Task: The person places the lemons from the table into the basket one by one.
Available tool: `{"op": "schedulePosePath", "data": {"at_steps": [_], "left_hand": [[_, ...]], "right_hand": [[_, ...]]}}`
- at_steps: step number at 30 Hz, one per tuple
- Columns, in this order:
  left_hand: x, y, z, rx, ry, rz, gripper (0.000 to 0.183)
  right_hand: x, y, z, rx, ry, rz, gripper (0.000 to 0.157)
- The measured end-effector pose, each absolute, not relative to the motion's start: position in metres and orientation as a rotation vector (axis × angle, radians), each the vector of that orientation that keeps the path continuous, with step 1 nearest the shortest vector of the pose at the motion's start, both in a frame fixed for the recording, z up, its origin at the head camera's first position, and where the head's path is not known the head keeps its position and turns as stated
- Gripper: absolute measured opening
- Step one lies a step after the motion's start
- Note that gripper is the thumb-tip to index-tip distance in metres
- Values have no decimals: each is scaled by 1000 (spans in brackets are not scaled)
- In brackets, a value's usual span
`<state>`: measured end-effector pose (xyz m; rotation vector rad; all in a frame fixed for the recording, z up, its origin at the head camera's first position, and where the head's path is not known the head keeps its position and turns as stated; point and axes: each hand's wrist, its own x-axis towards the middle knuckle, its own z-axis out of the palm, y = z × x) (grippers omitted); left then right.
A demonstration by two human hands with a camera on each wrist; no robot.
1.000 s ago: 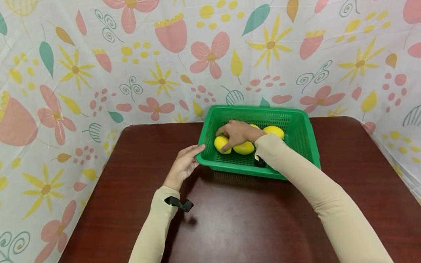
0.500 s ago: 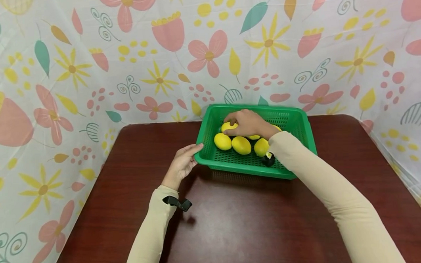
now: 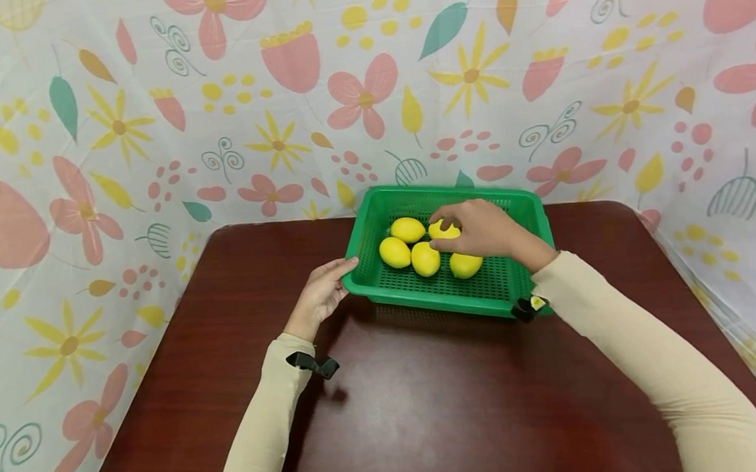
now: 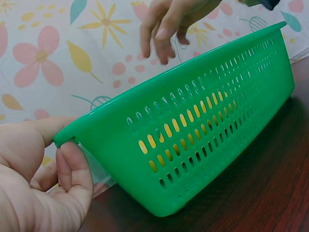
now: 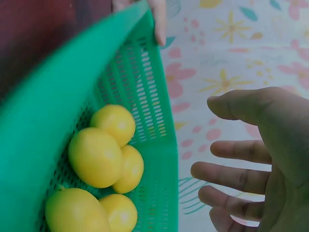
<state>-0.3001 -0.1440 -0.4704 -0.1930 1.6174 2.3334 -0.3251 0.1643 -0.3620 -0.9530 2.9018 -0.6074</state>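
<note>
Several yellow lemons (image 3: 394, 252) lie loosely grouped in the left and middle part of a green perforated plastic basket (image 3: 442, 297). My left hand (image 3: 320, 296) pinches the basket's left front corner, thumb over the rim and fingers beneath, as the left wrist view shows. Above the lemons hovers my right hand (image 3: 483, 229), its fingers spread and slightly bent, with nothing in them. From the head it partly covers a back lemon (image 3: 443, 227) and a front one (image 3: 466, 265). In the right wrist view, the right hand's fingers (image 5: 231, 176) are apart from the lemons (image 5: 95, 157).
The basket stands at the back of a dark red-brown table (image 3: 412, 391), close to a flower-printed cloth (image 3: 321, 125). A black strap (image 3: 313, 364) is on the left sleeve, and a black device (image 3: 528, 308) hangs at the right wrist, in front of the basket's right front corner.
My right hand has moved right and lifted from the lemons at the left, uncovering them. The left hand keeps its hold on the corner. The view has shifted slightly.
</note>
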Motion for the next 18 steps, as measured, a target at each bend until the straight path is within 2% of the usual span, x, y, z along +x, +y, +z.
{"op": "schedulePosePath", "data": {"at_steps": [5,12,18], "left_hand": [[-300,-148,-469,-182,1634,2320,38],[-300,-151,-469,-193,1632,2335,25],[-299,-149,-476,-182,1697,2326,49]], "right_hand": [[-296,171,-361,-919,2955,-642,48],[-262,178,-367,-935,3052,-623,49],[-238,198,-381,-867,3180,-646,44]]}}
